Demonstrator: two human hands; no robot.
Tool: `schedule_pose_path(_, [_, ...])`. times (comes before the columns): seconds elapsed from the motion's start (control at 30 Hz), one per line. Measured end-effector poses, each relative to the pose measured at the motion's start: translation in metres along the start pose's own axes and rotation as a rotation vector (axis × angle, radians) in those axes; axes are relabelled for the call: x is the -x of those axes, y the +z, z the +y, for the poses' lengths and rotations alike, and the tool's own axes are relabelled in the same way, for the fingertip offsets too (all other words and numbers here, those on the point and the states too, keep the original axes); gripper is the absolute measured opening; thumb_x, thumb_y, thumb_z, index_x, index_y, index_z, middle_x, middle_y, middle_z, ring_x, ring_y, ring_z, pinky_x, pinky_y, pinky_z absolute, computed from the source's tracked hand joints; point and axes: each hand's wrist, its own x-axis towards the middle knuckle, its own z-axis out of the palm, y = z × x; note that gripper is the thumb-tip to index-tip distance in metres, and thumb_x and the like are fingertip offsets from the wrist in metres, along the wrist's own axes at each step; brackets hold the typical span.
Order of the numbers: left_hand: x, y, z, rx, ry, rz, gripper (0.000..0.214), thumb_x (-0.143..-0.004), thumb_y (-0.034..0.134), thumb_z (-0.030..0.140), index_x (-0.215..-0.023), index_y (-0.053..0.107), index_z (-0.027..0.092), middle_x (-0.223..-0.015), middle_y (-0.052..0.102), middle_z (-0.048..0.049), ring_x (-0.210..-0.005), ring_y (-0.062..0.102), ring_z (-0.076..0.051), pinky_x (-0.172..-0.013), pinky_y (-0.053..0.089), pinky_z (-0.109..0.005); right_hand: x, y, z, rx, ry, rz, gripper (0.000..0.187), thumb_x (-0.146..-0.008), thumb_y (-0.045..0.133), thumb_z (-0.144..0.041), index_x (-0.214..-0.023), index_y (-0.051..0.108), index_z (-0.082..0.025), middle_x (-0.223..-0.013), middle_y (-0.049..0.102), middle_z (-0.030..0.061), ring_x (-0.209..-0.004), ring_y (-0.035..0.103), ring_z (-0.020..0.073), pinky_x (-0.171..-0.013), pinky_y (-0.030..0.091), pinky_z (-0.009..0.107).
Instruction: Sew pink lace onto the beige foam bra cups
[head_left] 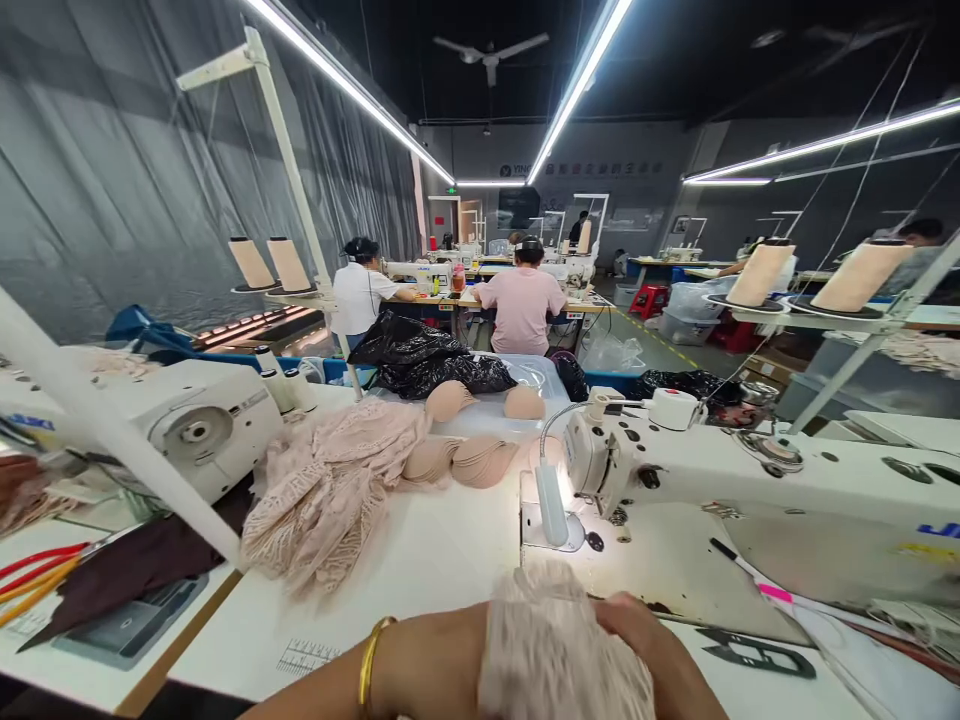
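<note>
Lace fabric (564,645), crumpled, pale beige, sits between the bare left hand (444,655) and bare right hand (651,645) in the head view, its long axis pointing forward, toward the white metal sewing machine (679,460). Blurred and cropped below, it hides most fingers; I cannot tell either grip's closure.

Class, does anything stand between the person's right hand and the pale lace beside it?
Nothing visible does: the right hand seems to touch the pale lace. The grey lamp and sewing machine stand beyond, not between them.
</note>
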Motion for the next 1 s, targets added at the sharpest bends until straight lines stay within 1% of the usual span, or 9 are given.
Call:
schedule_pose_path(0.03, [-0.004, -0.007, -0.004, -0.228, 0.059, -0.085, 0.014, -0.08, 0.078, 0.022, -0.075, 0.065, 0.021, -0.09, 0.073, -0.0035, -0.09, 0.066, -0.025, -0.097, 0.043, -0.045, -0.014, -0.01, 0.005, 0.054, -0.055, -0.019, 0.021, -0.104, 0.055, -0.043, -0.111, 0.072, -0.033, -0.088, 0.074, 0.0023, -0.081, 0.069, 0.0217, -0.075, 0.056, 0.032])
schedule_pose_path(0.07, [-0.01, -0.013, -0.01, -0.457, 0.118, -0.139, 0.017, -0.079, 0.075, 0.014, -0.07, 0.061, 0.02, -0.092, 0.074, -0.0035, -0.092, 0.065, -0.025, -0.099, 0.039, -0.047, -0.028, -0.017, 0.011, 0.192, -0.144, -0.084, 0.022, -0.107, 0.051, -0.033, -0.098, 0.071, -0.031, -0.082, 0.071, 0.0002, -0.075, 0.067, 0.0189, -0.072, 0.055, 0.03])
schedule_pose_path(0.13, [-0.024, -0.024, -0.026, -0.847, 0.174, -0.204, 0.016, -0.078, 0.069, 0.007, -0.07, 0.062, 0.019, -0.102, 0.076, -0.0034, -0.1, 0.064, -0.026, -0.1, 0.033, -0.049, -0.055, -0.025, 0.021, 0.439, -0.355, -0.183, 0.029, -0.106, 0.045, -0.02, -0.091, 0.069, -0.028, -0.082, 0.071, 0.0001, -0.077, 0.065, 0.0177, -0.071, 0.052, 0.028])
schedule_pose_path(0.17, [-0.032, -0.03, -0.033, -0.932, 0.154, -0.214, 0.015, -0.077, 0.068, 0.006, -0.072, 0.065, 0.019, -0.107, 0.075, -0.0034, -0.101, 0.063, -0.027, -0.099, 0.032, -0.05, -0.065, -0.026, 0.026, 0.486, -0.396, -0.2, 0.032, -0.105, 0.043, -0.015, -0.089, 0.068, -0.027, -0.082, 0.071, 0.0001, -0.078, 0.064, 0.0172, -0.07, 0.051, 0.028])
schedule_pose_path(0.3, [-0.052, -0.045, -0.053, -0.921, 0.064, -0.244, 0.011, -0.078, 0.069, 0.01, -0.077, 0.072, 0.021, -0.11, 0.074, -0.0022, -0.088, 0.062, -0.021, -0.092, 0.032, -0.046, -0.077, -0.025, 0.042, 0.523, -0.416, -0.185, 0.035, -0.099, 0.043, -0.004, -0.098, 0.07, -0.026, -0.095, 0.075, 0.003, -0.085, 0.067, 0.0182, -0.074, 0.052, 0.029])
schedule_pose_path(0.37, [-0.054, -0.045, -0.054, -0.89, 0.069, -0.191, 0.009, -0.079, 0.068, 0.013, -0.076, 0.071, 0.021, -0.105, 0.074, -0.0021, -0.086, 0.061, -0.021, -0.091, 0.032, -0.044, -0.072, -0.027, 0.045, 0.516, -0.416, -0.185, 0.037, -0.097, 0.044, -0.004, -0.109, 0.072, -0.026, -0.103, 0.078, 0.0044, -0.088, 0.069, 0.0195, -0.08, 0.054, 0.032])
schedule_pose_path(0.5, [-0.053, -0.033, -0.05, -0.835, 0.043, -0.036, 0.011, -0.069, 0.067, 0.009, -0.069, 0.067, 0.02, -0.085, 0.071, -0.0028, -0.088, 0.062, -0.025, -0.087, 0.03, -0.043, -0.067, -0.032, 0.042, 0.485, -0.341, -0.24, 0.042, -0.099, 0.042, -0.007, -0.119, 0.072, -0.029, -0.109, 0.08, 0.0038, -0.093, 0.072, 0.0202, -0.088, 0.056, 0.035])
schedule_pose_path(0.7, [-0.052, -0.014, -0.056, -0.814, 0.069, 0.134, 0.013, -0.067, 0.069, 0.012, -0.075, 0.07, 0.022, -0.102, 0.072, -0.0056, -0.089, 0.062, -0.027, -0.087, 0.027, -0.046, -0.071, -0.031, 0.041, 0.489, -0.224, -0.251, 0.041, -0.102, 0.041, -0.013, -0.114, 0.075, -0.032, -0.105, 0.081, 0.003, -0.098, 0.072, 0.0233, -0.09, 0.058, 0.038])
schedule_pose_path(1.0, [-0.058, -0.004, -0.056, -0.887, -0.019, 0.115, 0.014, -0.061, 0.071, 0.009, -0.069, 0.068, 0.02, -0.103, 0.069, -0.0075, -0.084, 0.059, -0.027, -0.079, 0.025, -0.041, -0.061, -0.032, 0.056, 0.598, -0.149, -0.194, 0.035, -0.102, 0.045, -0.019, -0.112, 0.076, -0.033, -0.102, 0.077, 0.0041, -0.095, 0.07, 0.0232, -0.08, 0.058, 0.034])
